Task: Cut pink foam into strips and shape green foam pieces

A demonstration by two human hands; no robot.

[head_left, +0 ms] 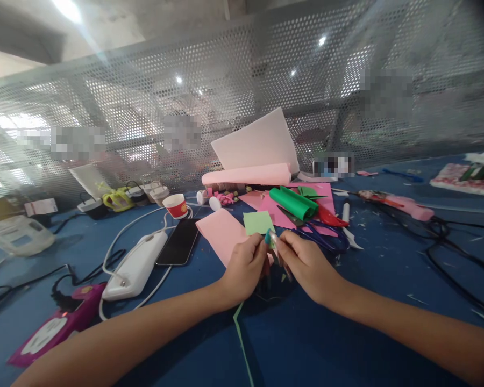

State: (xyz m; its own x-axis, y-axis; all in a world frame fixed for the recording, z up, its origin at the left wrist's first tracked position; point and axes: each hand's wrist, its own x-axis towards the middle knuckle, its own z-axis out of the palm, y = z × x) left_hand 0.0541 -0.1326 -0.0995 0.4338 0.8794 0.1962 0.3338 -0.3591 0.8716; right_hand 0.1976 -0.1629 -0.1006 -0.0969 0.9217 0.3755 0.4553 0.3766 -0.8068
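Head view: a small teal-and-pale piece (271, 238), seemingly a bit of craft foam or paper being rolled or folded, is pinched between the left hand (245, 265) and the right hand (306, 263), just above the blue worktop (347, 333) and near its middle. The fingers of both hands are closed on it, thumb against forefinger on each side; what exactly the piece is cannot be told, since it is small and partly covered. It is judged to be very light, soft and easily creased, so that it would be held best by its edges with a gentle pinch, not squeezed flat. A thin green strip (242, 344) hangs or lies below the left hand, limp and likely to tear if pulled.

Just beyond the hands a light green square (258, 222) lies on a pink sheet (220, 231). Further back a dark green roll (293, 202) rests on magenta paper (274, 212), with blue-handled scissors (326, 239) to the right. To the left, a black phone (180, 242), a white power bank (136, 266) with cables, and a red paper cup (176, 206) are set on the worktop. A perforated metal screen (145, 107) stands behind.
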